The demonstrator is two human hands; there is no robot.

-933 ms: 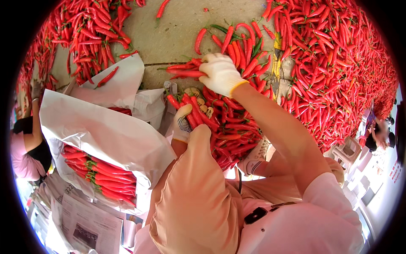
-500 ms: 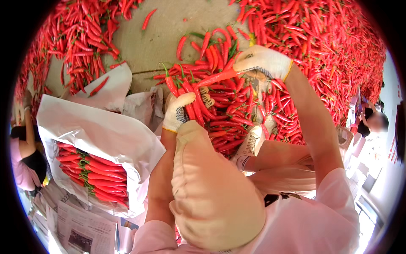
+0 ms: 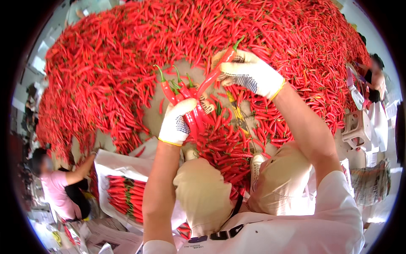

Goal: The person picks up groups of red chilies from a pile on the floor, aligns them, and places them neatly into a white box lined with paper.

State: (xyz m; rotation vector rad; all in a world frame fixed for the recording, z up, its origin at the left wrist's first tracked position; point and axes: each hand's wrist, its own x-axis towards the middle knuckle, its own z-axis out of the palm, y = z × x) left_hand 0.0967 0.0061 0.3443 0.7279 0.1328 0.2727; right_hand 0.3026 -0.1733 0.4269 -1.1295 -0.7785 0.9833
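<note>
My left hand [image 3: 176, 122], in a white dotted glove, is closed on an upright bunch of red chillies [image 3: 192, 116] with green stems. My right hand [image 3: 249, 74], gloved alike, grips one red chilli [image 3: 208, 81] above and right of that bunch, its lower end close to the others. Below my hands, between my knees, lies a heap of loose chillies [image 3: 222, 148]. At lower left, a white paper wrapping [image 3: 127, 163] holds neat rows of chillies [image 3: 124, 197], stems lined up.
A great mound of red chillies [image 3: 139, 38] arcs across the floor ahead. A co-worker in pink [image 3: 57, 188] sits at my left, another person [image 3: 376, 82] at far right. A plastic stool [image 3: 355, 131] stands at my right; newspapers [image 3: 112, 237] lie at lower left.
The view has tilted up, showing more of the mound. My right hand has left the loose chillies and brought one over to the bunch, which my left hand holds more upright.
</note>
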